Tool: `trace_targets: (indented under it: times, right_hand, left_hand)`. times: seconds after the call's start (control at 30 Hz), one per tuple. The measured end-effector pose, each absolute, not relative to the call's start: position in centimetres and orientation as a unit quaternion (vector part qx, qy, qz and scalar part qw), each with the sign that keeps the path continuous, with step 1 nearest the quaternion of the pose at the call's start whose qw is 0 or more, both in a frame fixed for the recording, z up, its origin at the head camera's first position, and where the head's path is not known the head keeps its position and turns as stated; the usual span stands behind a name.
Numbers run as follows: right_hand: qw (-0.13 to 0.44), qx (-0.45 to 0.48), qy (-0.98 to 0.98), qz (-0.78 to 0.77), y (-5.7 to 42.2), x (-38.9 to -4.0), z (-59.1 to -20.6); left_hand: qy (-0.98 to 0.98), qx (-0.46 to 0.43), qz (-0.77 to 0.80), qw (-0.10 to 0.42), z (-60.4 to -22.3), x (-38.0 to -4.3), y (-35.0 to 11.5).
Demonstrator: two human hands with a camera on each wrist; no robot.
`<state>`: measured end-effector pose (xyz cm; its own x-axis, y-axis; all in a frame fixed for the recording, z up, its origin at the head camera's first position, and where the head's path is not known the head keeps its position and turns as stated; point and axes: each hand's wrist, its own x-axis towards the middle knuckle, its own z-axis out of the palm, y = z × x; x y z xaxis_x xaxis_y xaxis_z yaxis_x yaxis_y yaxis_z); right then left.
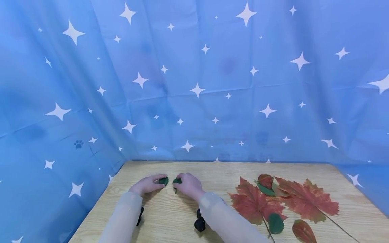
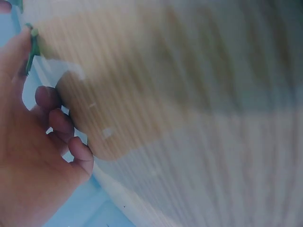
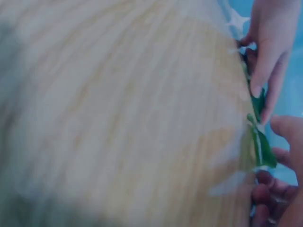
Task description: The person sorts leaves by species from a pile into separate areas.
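Observation:
Near the far left part of the wooden table, my left hand (image 1: pixel 147 184) pinches a small dark green leaf (image 1: pixel 164 181) between thumb and forefinger. A hand's breadth to its right, my right hand (image 1: pixel 190 186) holds a second green leaf (image 1: pixel 177 181) at its fingertips, with a short stem pointing down. In the right wrist view that second leaf (image 3: pixel 262 149) stands on edge, low over the wood, just below the leaf in the left hand (image 3: pixel 273 52). The left wrist view shows only an edge of the first leaf (image 2: pixel 34 49) by the thumb; its remainder is hidden.
On the table's right lie two large red maple leaves (image 1: pixel 250 199) (image 1: pixel 304 199) with long stems. Around them are a red-brown leaf (image 1: pixel 265 181), green leaves (image 1: pixel 276 223) and a reddish oval leaf (image 1: pixel 304 231). A blue star-patterned curtain (image 1: pixel 225 101) borders the wooden table (image 1: pixel 170 219).

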<state>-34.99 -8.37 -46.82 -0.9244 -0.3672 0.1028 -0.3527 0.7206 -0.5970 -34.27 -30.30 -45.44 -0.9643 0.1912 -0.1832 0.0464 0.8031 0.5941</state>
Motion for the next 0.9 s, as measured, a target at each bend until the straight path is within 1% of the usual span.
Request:
trace_targets:
  times: [0.2, 0.4, 0.6, 0.7, 0.9]
  right_hand:
    - [0.032, -0.206, 0.907, -0.365, -7.2, -34.7, -45.6]
    - [0.022, -0.238, 0.91, -0.338, -5.2, -34.7, -43.7]
    - [0.008, -0.264, 0.91, -0.32, -0.4, -34.1, -41.6]
    - [0.002, -0.269, 0.906, -0.325, 2.5, -33.3, -40.3]
    - [0.0, -0.254, 0.904, -0.345, 8.1, -31.5, -38.3]
  left_hand:
    - [0.936, 0.072, 0.326, 0.113, -45.2, -33.8, -30.4]
    - [0.927, 0.086, 0.349, 0.109, -44.0, -33.0, -30.8]
    - [0.938, 0.099, 0.322, 0.081, -43.0, -33.2, -30.0]
    - [0.937, 0.108, 0.322, 0.082, -42.0, -33.2, -28.8]
    - [0.936, 0.181, 0.297, 0.057, -41.0, -33.4, -26.1]
